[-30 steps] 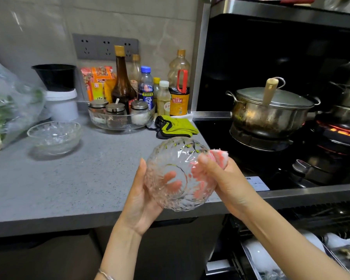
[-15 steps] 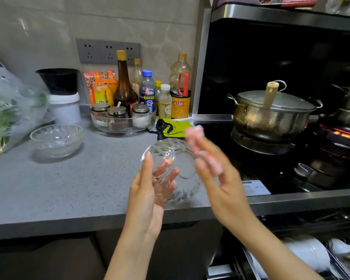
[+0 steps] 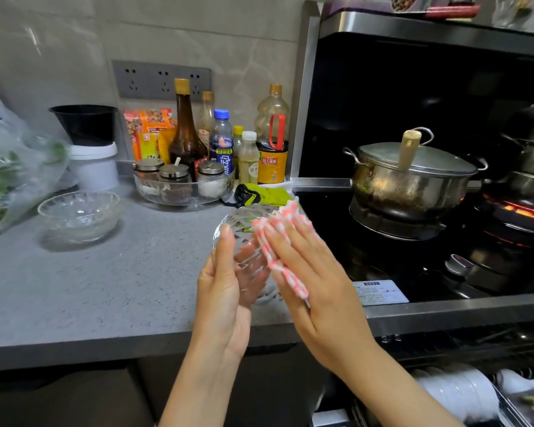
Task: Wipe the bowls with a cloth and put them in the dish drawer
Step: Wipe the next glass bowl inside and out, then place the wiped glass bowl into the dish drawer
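Bowl (image 3: pixel 244 223) held up on its side at the bench edge, mid-wipe.
From the head view, I see the left grip (image 3: pixel 222 291) pinching the glass wall, thumb on the near side and fingers showing through from behind; that steadies the bowl so the other hand can push against it. The right grip (image 3: pixel 318 278) is flat, fingers straight, pressing the pink-and-white cloth (image 3: pixel 285 212) onto the bowl; its thumb is hidden, so I cannot tell whether it also nips the cloth. A second bowl (image 3: pixel 79 215) sits upright on the bench (image 3: pixel 121 288), well to the left, I judge waiting its turn. The dish drawer (image 3: pixel 329 416) stands pulled out below right, handy for putting the wiped bowl away.
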`<action>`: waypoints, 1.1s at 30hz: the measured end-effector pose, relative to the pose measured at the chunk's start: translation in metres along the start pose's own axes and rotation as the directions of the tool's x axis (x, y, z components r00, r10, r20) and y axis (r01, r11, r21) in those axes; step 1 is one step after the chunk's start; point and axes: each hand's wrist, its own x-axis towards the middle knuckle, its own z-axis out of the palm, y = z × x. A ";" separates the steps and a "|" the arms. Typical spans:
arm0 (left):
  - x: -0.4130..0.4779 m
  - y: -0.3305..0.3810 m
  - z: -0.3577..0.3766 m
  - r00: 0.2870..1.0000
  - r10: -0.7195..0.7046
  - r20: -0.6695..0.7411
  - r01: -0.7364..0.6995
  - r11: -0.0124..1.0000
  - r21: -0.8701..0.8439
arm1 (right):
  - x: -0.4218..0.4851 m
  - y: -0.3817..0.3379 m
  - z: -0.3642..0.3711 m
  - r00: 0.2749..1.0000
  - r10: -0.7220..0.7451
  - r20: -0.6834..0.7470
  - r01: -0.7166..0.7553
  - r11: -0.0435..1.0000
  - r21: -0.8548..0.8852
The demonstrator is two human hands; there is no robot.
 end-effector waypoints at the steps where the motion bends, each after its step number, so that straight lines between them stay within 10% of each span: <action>1: 0.001 0.001 0.000 1.000 0.001 -0.015 -0.001 1.000 -0.016 | -0.001 0.002 0.000 1.000 0.020 0.004 -0.020 1.000 0.021; 11: 0.003 -0.007 0.004 0.997 -0.079 -0.016 0.080 0.993 0.091 | 0.000 0.000 0.011 0.999 -0.026 0.024 0.027 0.999 -0.045; 22: 0.025 0.000 -0.019 0.991 -0.017 -0.132 0.018 1.000 0.008 | 0.000 0.034 0.007 0.970 0.218 0.111 -0.245 0.870 0.429; 28: 0.031 0.005 -0.044 0.983 0.036 -0.177 -0.032 0.999 0.027 | -0.015 0.096 0.017 0.873 0.367 0.322 -0.431 0.889 0.155; 33: 0.028 -0.004 -0.053 0.984 0.011 -0.176 -0.001 0.998 0.055 | -0.033 0.123 0.025 0.749 0.337 0.571 -0.287 0.941 -0.178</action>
